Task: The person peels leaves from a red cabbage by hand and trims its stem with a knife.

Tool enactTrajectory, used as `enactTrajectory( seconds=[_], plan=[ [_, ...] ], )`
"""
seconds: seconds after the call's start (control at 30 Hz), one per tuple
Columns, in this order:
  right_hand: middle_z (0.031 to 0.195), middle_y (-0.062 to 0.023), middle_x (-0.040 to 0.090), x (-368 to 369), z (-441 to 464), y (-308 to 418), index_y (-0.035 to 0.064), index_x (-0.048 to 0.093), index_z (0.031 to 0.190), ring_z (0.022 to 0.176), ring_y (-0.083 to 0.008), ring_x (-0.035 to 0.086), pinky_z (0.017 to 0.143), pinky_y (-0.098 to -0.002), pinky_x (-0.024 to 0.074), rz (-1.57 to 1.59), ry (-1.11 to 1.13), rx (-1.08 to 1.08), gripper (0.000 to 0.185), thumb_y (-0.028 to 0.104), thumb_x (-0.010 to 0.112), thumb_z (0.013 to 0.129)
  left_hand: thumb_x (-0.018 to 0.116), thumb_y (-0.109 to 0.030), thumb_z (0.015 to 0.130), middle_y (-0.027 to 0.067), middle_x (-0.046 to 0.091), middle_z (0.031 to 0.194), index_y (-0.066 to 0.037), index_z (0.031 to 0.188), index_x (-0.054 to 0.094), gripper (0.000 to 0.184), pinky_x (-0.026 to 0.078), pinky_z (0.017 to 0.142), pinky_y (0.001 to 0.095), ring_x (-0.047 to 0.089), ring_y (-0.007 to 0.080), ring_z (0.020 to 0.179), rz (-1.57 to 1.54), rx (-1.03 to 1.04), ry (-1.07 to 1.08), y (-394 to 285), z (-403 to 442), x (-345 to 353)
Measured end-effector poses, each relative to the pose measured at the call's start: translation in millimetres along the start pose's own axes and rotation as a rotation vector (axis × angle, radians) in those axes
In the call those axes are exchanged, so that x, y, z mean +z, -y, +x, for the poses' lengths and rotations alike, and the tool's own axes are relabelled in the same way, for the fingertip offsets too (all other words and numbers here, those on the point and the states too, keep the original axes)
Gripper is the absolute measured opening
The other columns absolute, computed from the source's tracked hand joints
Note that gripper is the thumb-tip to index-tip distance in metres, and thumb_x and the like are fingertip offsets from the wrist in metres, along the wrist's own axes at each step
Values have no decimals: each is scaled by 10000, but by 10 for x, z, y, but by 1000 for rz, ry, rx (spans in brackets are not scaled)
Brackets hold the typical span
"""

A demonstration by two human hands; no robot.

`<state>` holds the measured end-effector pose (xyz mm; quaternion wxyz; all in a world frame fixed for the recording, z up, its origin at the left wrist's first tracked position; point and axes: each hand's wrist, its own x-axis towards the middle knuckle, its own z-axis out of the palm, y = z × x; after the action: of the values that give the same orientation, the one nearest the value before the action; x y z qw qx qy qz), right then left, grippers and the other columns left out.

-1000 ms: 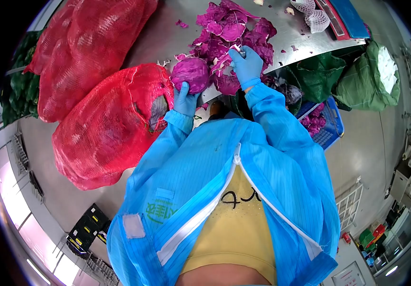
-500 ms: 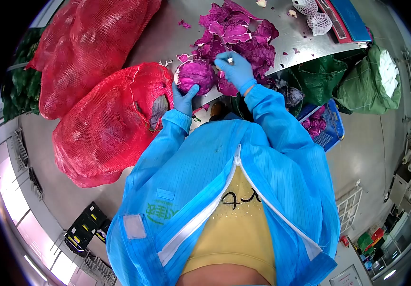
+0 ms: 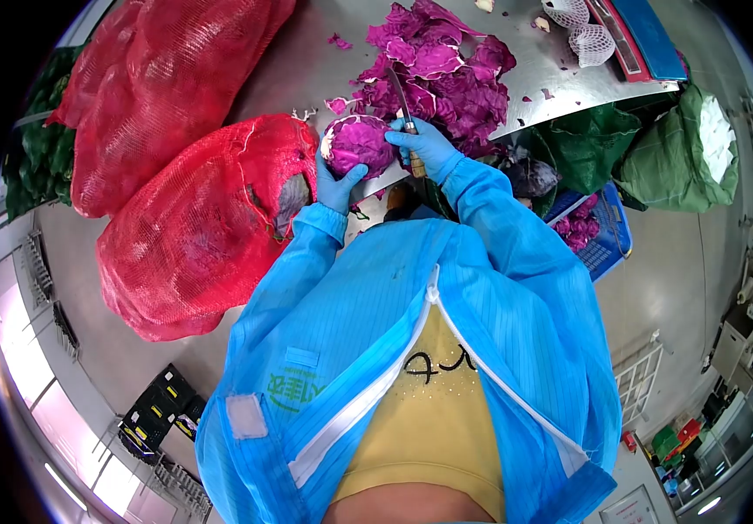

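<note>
A round red cabbage [image 3: 360, 144] rests near the front edge of the metal table, with my gloved left hand [image 3: 338, 182] gripping its left and near side. In my gloved right hand [image 3: 429, 147], just right of the cabbage, is a knife [image 3: 408, 117]. Its wooden handle passes through my fingers and its blade points up and away over the leaves. A heap of loose purple cabbage leaves [image 3: 446, 74] lies on the table beyond my right hand. Small leaf scraps are scattered around it.
Red mesh sacks [image 3: 197, 231] bulge at the left, one with an opening beside my left hand. Below the table's right edge are green sacks [image 3: 590, 144] and a blue basket [image 3: 608, 231] holding purple leaves. White foam nets [image 3: 592, 44] lie at the back right.
My right hand has turned, so the knife now shows with its blade pointing away. A leaf by the cabbage's right side is no longer seen there. My left hand stays on the cabbage.
</note>
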<state>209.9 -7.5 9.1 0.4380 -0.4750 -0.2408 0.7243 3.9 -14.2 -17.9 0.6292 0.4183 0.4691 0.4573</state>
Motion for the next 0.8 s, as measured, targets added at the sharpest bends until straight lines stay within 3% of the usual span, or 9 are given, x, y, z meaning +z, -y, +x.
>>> enactTrajectory(
  seconds=[0.1, 0.17, 0.37, 0.47, 0.5, 0.53, 0.6, 0.67, 0.8],
  plan=[
    [686, 38, 507, 15, 1, -11, 137, 551, 914, 554, -71, 484, 488, -232, 416, 105, -33, 91, 198, 180, 712, 806, 837, -154, 639, 102, 445, 1300, -103, 1375, 283, 922, 406, 1002, 368, 472, 241, 1174, -41, -38, 23, -14, 5, -32],
    [683, 34, 507, -30, 35, -37, 130, 558, 886, 552, -71, 480, 482, -234, 419, 211, 67, 71, 169, 175, 703, 813, 834, -138, 639, 102, 452, 1297, -107, 1370, 292, 911, 410, 998, 367, 475, 243, 1171, -43, -53, 40, -9, 38, -45],
    [690, 32, 515, 54, 37, 120, 105, 574, 887, 552, -68, 477, 486, -222, 409, -77, 34, -67, 160, 169, 700, 813, 828, -128, 650, 104, 460, 1290, -114, 1366, 299, 890, 412, 996, 373, 476, 247, 1170, -33, -96, 27, -57, 65, -43],
    [698, 27, 527, 79, -34, 291, 98, 598, 914, 549, -68, 477, 492, -207, 402, 28, 30, -126, 167, 162, 707, 805, 827, -129, 653, 106, 458, 1290, -117, 1367, 296, 890, 413, 996, 378, 480, 252, 1164, -19, -79, 24, -80, 57, -24],
    [743, 8, 578, 64, -13, 304, 92, 610, 920, 547, -77, 486, 475, -226, 405, 43, -101, -129, 170, 152, 704, 791, 827, -129, 653, 106, 458, 1290, -117, 1367, 296, 890, 413, 996, 378, 480, 252, 1164, -19, -80, 23, -94, 46, -10],
    [817, -14, 602, -15, 40, 278, 76, 628, 990, 620, -94, 528, 556, -246, 457, -90, -124, -161, 245, 166, 717, 780, 828, -130, 652, 107, 457, 1290, -117, 1368, 293, 894, 414, 995, 381, 482, 253, 1162, -43, -90, 21, -110, 36, 2],
    [911, -44, 621, -30, 76, 224, 62, 636, 1047, 760, -123, 583, 707, -270, 490, -402, -233, -426, 320, 179, 732, 765, 829, -131, 651, 108, 456, 1291, -118, 1369, 291, 897, 415, 995, 383, 484, 255, 1160, -68, -98, 28, -130, 36, 27],
    [971, -70, 626, -18, 37, 180, 60, 640, 1081, 901, -153, 598, 836, -278, 468, -373, -120, -342, 372, 210, 740, 756, 831, -127, 646, 108, 454, 1291, -119, 1370, 287, 906, 419, 993, 388, 485, 256, 1159, -90, -107, 29, -132, 29, 36],
    [993, -103, 614, 73, -5, 26, 99, 657, 1055, 890, -216, 610, 852, -316, 469, -623, -183, -418, 354, 284, 716, 760, 832, -113, 640, 112, 455, 1291, -121, 1369, 287, 910, 423, 990, 392, 482, 257, 1165, -85, -94, 39, -60, 61, -17]
  ],
)
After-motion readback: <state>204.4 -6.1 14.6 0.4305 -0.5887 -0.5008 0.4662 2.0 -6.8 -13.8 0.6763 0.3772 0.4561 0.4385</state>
